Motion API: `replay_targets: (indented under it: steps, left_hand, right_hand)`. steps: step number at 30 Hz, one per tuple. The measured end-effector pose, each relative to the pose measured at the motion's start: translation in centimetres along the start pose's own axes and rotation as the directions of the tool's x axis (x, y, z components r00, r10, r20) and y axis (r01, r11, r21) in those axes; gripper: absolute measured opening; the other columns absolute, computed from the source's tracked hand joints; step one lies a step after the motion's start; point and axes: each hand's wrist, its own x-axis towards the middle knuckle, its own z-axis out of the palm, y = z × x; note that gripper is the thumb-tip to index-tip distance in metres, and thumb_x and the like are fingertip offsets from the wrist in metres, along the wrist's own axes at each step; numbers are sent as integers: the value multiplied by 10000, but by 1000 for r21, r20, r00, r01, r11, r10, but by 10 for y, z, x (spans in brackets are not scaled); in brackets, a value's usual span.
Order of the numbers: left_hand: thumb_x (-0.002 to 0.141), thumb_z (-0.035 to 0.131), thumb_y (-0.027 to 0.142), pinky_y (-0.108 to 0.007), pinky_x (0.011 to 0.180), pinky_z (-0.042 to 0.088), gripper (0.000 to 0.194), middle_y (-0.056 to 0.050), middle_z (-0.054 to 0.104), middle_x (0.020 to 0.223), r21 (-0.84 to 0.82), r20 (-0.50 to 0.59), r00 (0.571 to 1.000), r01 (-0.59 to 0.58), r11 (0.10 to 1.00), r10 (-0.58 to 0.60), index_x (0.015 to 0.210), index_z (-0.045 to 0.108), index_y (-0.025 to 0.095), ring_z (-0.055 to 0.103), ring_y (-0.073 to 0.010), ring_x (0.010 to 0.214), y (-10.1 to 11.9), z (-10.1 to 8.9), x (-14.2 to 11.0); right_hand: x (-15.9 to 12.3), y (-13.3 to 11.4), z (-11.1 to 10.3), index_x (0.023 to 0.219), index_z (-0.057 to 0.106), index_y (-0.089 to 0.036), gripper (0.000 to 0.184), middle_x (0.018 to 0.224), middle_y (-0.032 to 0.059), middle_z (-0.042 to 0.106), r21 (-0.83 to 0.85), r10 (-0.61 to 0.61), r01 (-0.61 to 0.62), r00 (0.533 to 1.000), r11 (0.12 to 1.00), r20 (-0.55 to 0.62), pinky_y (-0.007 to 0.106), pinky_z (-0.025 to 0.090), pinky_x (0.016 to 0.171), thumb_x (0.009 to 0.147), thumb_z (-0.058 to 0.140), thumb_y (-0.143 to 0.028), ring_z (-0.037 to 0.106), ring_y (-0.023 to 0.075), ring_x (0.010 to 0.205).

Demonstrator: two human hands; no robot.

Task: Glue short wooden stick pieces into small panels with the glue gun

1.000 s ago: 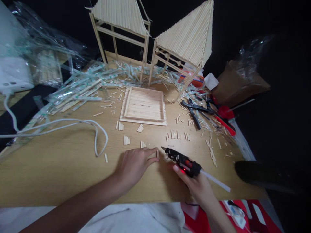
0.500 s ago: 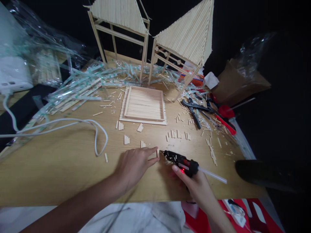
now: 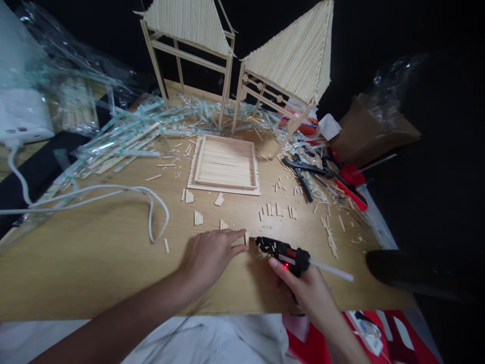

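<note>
Two-handed near the front edge of the table (image 3: 56,273): grips glue gun (image 3: 282,251) in right hand (image 3: 308,283), pinches short stick (image 3: 246,239) by its ends in left hand (image 3: 208,258), likely baring its side. Beyond, toward back edge, has framed panel (image 3: 225,164).

A wooden-topped craft worktable (image 3: 113,273) is serving as a small model-making spot. Two pale wooden-stick models with sloping roofs (image 3: 288,60) are standing at the far side, crinkled clear plastic wrappers (image 3: 178,114) are littering the far left, and black-handled metal cutting pliers (image 3: 303,174) are lying on the right among short pale stick offcuts (image 3: 329,237).
</note>
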Motion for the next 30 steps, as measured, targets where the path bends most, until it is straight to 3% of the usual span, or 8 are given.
replay_targets:
  steps: [6, 13, 17, 22, 30]
  left_hand:
    - [825, 531, 561, -340, 711, 505, 381, 24, 700, 1091, -27, -8, 1000, 5, 1000, -5, 1163, 610, 403, 687, -247, 900, -2, 3, 1]
    - [825, 532, 559, -339, 729, 506, 379, 24, 697, 1099, -43, -6, 1000, 14, 999, -14, 1159, 616, 400, 684, -241, 913, -1, 1, 1]
    - [825, 537, 553, -334, 728, 504, 375, 23, 697, 1098, -36, -5, 1000, 16, 999, -16, 1163, 611, 407, 685, -239, 912, -1, 1, 0]
    - [829, 533, 548, -344, 731, 509, 374, 20, 697, 1098, -27, -14, 1000, -2, 1000, 2, 1159, 617, 391, 686, -246, 910, -1, 2, 0]
    - [828, 536, 548, -328, 678, 509, 369, 25, 712, 1058, -14, -15, 1000, -2, 1000, 2, 1153, 618, 396, 694, -241, 869, -1, 1, 0]
  right_hand:
    - [-5, -5, -1, 865, 655, -157, 377, 512, -11, 565, 2, 56, -56, 998, 998, 25, 224, 324, 437, 843, 555, -520, 472, 119, 470]
    - [-11, -1, -3, 724, 617, -166, 394, 494, -3, 549, 3, 110, -110, 993, 994, 32, 224, 340, 415, 824, 562, -543, 471, 118, 448]
    - [-13, 1, -4, 780, 628, -165, 378, 494, -8, 555, 46, 124, -127, 991, 991, 50, 224, 370, 421, 819, 575, -537, 481, 120, 444]
    - [-9, -4, -3, 841, 655, -150, 383, 490, -13, 551, 22, 106, -107, 994, 994, 22, 218, 335, 419, 829, 571, -523, 473, 114, 447]
    - [4, -3, 1, 669, 588, -167, 387, 481, -13, 546, 23, 31, -30, 1000, 999, -4, 222, 354, 446, 832, 571, -517, 486, 113, 453]
